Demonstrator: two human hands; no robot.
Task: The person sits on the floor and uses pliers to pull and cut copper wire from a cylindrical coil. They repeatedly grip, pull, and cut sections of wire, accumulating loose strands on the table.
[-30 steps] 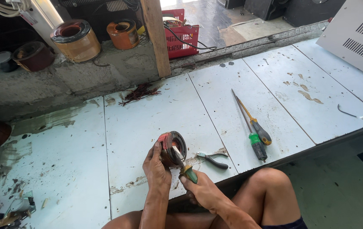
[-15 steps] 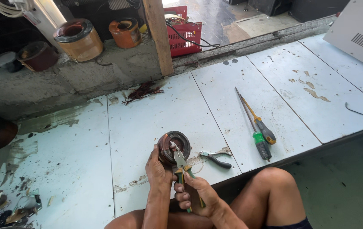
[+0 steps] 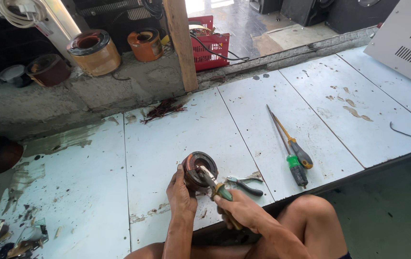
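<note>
My left hand (image 3: pixel 180 193) grips a round dark coil with a reddish-brown rim (image 3: pixel 199 169), holding it tilted on its edge on the pale blue tiled floor (image 3: pixel 167 139). My right hand (image 3: pixel 241 211) holds pliers with green handles (image 3: pixel 216 188); their metal jaws reach into the coil's middle hole. A second small pair of pliers (image 3: pixel 246 184) lies on the tile just right of the coil.
Two long screwdrivers (image 3: pixel 289 146), one with a green handle and one with a yellow-black handle, lie to the right. A tuft of reddish wire scraps (image 3: pixel 162 109) lies near a wooden post (image 3: pixel 180 43). Larger coils (image 3: pixel 93 52) sit on the concrete ledge; a red crate (image 3: pixel 212 45) stands behind.
My right hand has brought the green-handled pliers up from below the coil, and their jaws now sit in the coil's centre. The left hand keeps its hold on the coil.
</note>
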